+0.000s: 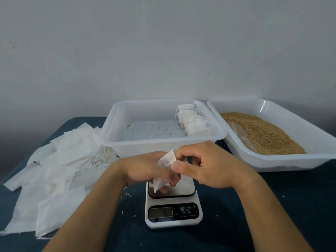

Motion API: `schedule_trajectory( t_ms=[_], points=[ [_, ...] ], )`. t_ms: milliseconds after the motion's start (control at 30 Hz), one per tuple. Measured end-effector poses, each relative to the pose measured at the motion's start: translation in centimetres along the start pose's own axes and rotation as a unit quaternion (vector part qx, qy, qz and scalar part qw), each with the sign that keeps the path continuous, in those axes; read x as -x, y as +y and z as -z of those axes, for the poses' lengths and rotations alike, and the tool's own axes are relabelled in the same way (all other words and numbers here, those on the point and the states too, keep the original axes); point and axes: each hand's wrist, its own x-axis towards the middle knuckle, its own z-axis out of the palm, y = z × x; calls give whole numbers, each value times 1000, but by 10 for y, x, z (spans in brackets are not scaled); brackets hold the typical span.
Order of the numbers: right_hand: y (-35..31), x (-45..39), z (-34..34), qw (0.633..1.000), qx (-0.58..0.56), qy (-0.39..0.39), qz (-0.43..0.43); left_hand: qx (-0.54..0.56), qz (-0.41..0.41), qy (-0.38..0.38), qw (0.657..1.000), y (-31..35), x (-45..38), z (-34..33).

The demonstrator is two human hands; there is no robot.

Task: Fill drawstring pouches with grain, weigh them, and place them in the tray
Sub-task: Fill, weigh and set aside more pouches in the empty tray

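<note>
A white drawstring pouch hangs just above the platform of a small kitchen scale. My left hand grips the pouch's lower part, and my right hand pinches its upper edge between thumb and fingers. Behind the hands stands a clear plastic tray holding a row of several filled pouches along its right side and a few loose grains. A second tray at the right holds brown grain.
A heap of flat empty white pouches covers the left of the dark blue table. Scattered grains lie near the scale. A pale wall rises behind the trays.
</note>
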Motion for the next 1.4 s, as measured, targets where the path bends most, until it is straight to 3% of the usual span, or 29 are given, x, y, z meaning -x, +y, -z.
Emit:
schedule_trajectory(
  t_ms=[100, 167, 233, 300, 333, 433, 533, 667, 800, 933, 1100, 1300, 1400],
  points=[
    [-2, 2, 4, 999, -17, 33, -5, 12, -5, 22, 1000, -4, -1, -1],
    [7, 0, 10, 986, 8, 167, -11, 32, -25, 67, 997, -8, -4, -3],
    [24, -3, 24, 935, 52, 348, -48, 38, -50, 114, 991, -10, -6, -7],
    [52, -4, 47, 879, 98, 446, -140, 56, -64, 137, 987, -13, -8, -11],
    [69, -3, 58, 865, 124, 441, -205, 82, -67, 141, 984, -15, -9, -14],
    [107, 3, 83, 849, 178, 311, -388, 175, -69, 144, 972, -21, -12, -21],
    [125, 4, 91, 834, 228, 168, -473, 168, -67, 153, 971, -23, -15, -28],
    [140, 1, 93, 822, 251, 140, -491, 42, -87, 200, 975, -21, -18, -32],
    [145, 5, 96, 807, 281, 86, -512, -7, -109, 244, 964, -19, -18, -34],
    [153, 12, 96, 807, 290, 82, -508, 14, -119, 268, 956, -19, -18, -34],
    [151, 15, 110, 798, 289, 119, -516, 77, -95, 246, 962, -18, -14, -34],
    [138, 21, 155, 765, 323, 83, -552, 162, -63, 217, 961, -22, -12, -34],
    [135, 16, 173, 745, 338, 39, -573, 140, -57, 214, 965, -20, -17, -38]
  ],
)
